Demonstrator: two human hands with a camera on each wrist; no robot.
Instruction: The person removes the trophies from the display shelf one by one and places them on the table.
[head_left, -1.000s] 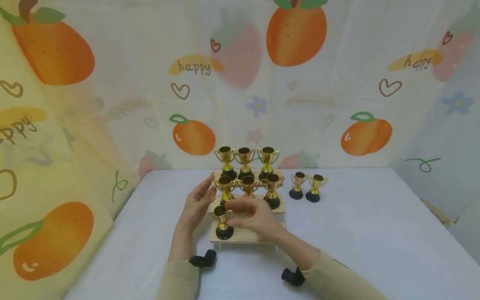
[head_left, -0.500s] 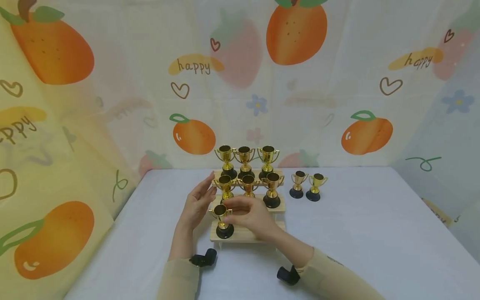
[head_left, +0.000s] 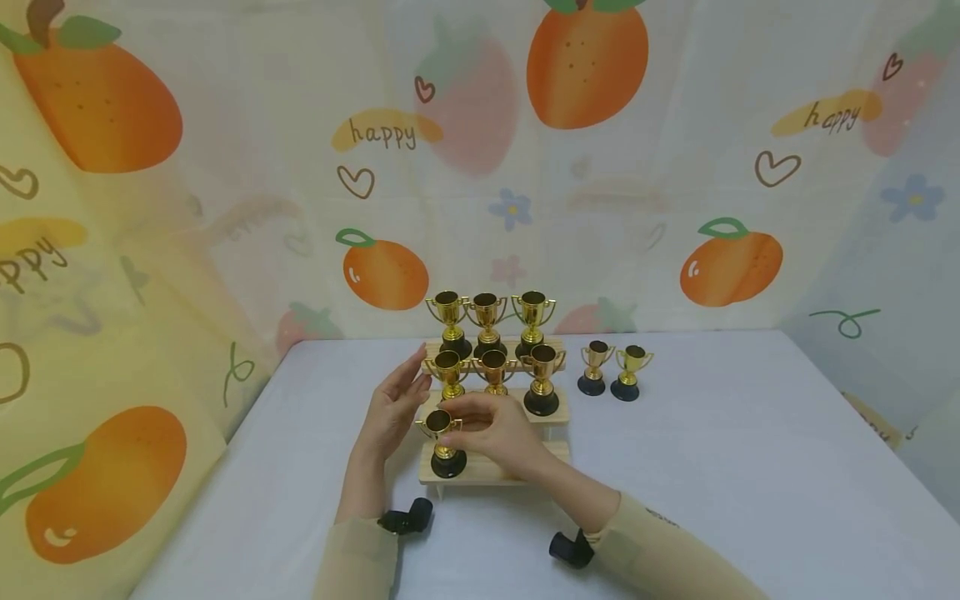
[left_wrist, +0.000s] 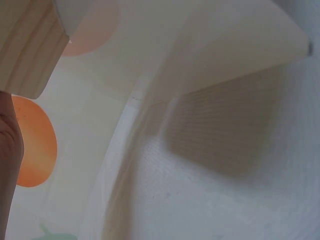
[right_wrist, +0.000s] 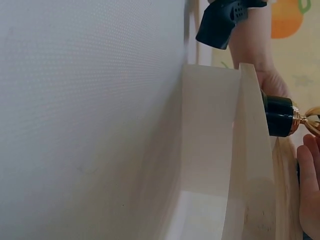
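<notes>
A three-step wooden stand [head_left: 491, 473] bears several small gold trophies on black bases. On the left of its lowest step stands a trophy [head_left: 447, 461], upright. My right hand [head_left: 498, 433] pinches this trophy's cup from the right, thumb in front and fingers behind. In the right wrist view, the trophy's black base [right_wrist: 278, 116] sits on the step, and my fingers [right_wrist: 307, 175] are at its cup. My left hand [head_left: 393, 408] rests along the stand's left side, fingers extended by the upper step. The left wrist view shows a wooden step end [left_wrist: 30, 45] above part of the hand [left_wrist: 7, 155].
Three trophies line the top step, such as the right one [head_left: 533, 315], and three the middle step, such as the copper-toned one [head_left: 495, 367]. Two more, a copper-toned trophy [head_left: 594, 367] and a gold trophy [head_left: 630, 371], stand on the white tablecloth [head_left: 712, 467] right of the stand.
My right hand has shifted slightly left, its thumb moving further across the trophy's cup. The trophy's base stays in place on the step. My left hand has not visibly moved.
</notes>
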